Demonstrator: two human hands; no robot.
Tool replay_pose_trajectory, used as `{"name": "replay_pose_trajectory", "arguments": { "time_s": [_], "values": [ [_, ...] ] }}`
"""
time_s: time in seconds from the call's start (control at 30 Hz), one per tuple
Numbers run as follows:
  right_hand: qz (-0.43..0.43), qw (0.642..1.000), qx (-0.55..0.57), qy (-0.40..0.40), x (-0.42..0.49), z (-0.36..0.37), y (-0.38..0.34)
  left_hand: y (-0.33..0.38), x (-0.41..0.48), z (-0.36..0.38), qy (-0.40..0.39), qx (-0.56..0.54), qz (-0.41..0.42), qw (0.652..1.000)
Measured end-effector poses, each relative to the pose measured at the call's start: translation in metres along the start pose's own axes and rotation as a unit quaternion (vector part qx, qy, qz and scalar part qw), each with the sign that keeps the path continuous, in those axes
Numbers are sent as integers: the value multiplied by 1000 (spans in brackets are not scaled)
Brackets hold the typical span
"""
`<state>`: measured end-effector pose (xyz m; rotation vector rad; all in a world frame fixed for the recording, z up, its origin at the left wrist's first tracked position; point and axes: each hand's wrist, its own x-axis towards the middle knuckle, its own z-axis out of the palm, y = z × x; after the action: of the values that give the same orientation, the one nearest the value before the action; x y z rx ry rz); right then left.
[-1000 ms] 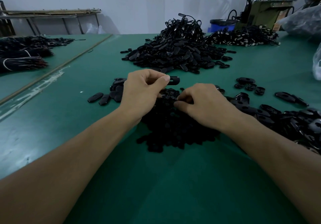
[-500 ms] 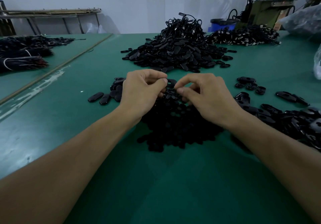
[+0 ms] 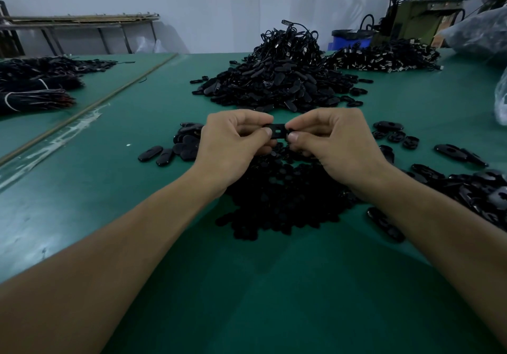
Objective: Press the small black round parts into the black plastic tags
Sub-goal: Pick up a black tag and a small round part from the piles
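A black plastic tag (image 3: 277,132) with a small square opening is held level between both hands above the table. My left hand (image 3: 233,145) pinches its left end with thumb and fingers. My right hand (image 3: 332,142) pinches its right end the same way. Directly below the hands lies a heap of small black round parts (image 3: 282,197). Whether a round part sits in the tag is hidden by my fingers.
A green table (image 3: 247,285) carries a big pile of tags and cords (image 3: 277,79) behind my hands. Loose tags lie at the left (image 3: 164,153) and right (image 3: 466,189). Bundled cords (image 3: 33,90) sit far left. A machine (image 3: 417,18) and blue bin (image 3: 348,39) stand at the back right.
My right hand rose from the heap of round parts and met the left hand. Both hands now hold the tag, higher above the heap.
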<state>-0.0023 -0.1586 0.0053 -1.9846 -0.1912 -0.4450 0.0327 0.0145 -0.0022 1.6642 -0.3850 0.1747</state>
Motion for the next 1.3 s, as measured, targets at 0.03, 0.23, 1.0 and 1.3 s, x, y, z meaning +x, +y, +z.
{"name": "replay_pose_trajectory", "arguments": {
  "time_s": [0.03,0.23,1.0,1.3],
  "values": [
    [-4,1000,-1,3,0,0,0,0,0,0,0,2,4,1000],
    [-25,999,-23,7,-2,1,-4,3,-4,2,-10,12,19,1000],
    [-40,989,-135,43,-7,8,-14,1,-6,7,-26,69,50,996],
    [6,990,-102,98,-9,15,-14,-1,-9,9,-12,139,87,986]
  ]
}}
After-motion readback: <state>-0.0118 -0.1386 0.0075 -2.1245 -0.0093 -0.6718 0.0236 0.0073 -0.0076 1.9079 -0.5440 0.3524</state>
